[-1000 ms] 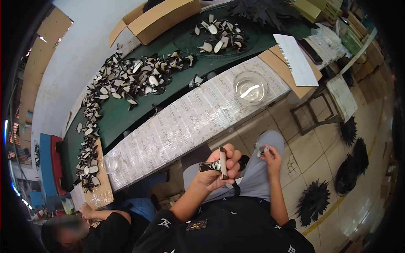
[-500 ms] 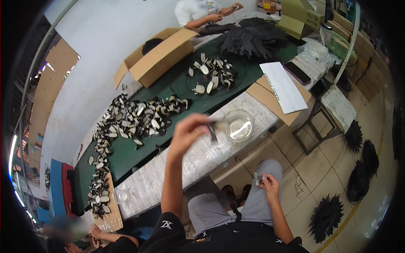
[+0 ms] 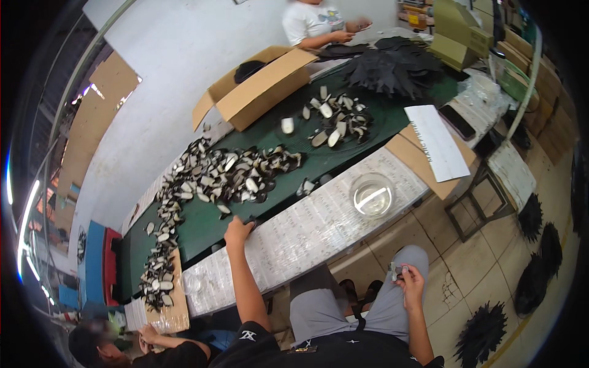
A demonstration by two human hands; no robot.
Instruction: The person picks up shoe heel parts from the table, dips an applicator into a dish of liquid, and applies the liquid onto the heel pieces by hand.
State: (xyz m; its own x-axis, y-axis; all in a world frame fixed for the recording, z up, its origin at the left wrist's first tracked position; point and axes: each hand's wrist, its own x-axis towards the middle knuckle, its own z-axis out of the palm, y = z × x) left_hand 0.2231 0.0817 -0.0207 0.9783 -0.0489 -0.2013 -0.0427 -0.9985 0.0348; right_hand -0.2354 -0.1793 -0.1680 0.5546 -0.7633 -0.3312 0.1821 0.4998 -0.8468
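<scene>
My left hand (image 3: 238, 232) reaches to the near edge of the green conveyor belt (image 3: 211, 230), its fingers closed together. A small dark thing (image 3: 250, 224) shows at the fingertips; its kind is hard to make out. Over my right thigh, my right hand (image 3: 412, 282) pinches a small grey-green piece (image 3: 396, 271) between thumb and fingers. Beyond my left hand lies a large heap of small black-and-whitish curved pieces (image 3: 239, 172). On the plastic-wrapped ledge (image 3: 288, 236) stands a round clear bowl (image 3: 372, 197) of pale liquid.
A smaller group of such pieces (image 3: 337, 119) lies farther right, before a black pile of flat jagged pieces (image 3: 392, 67). An open cardboard box (image 3: 264, 92) stands behind. One person (image 3: 316, 27) works across the belt, another (image 3: 165, 349) at lower left. A stool (image 3: 509, 172) stands right.
My left hand has moved from beside the bowl leftward to the belt's edge. The right hand still pinches its small piece. The whole view has shifted slightly.
</scene>
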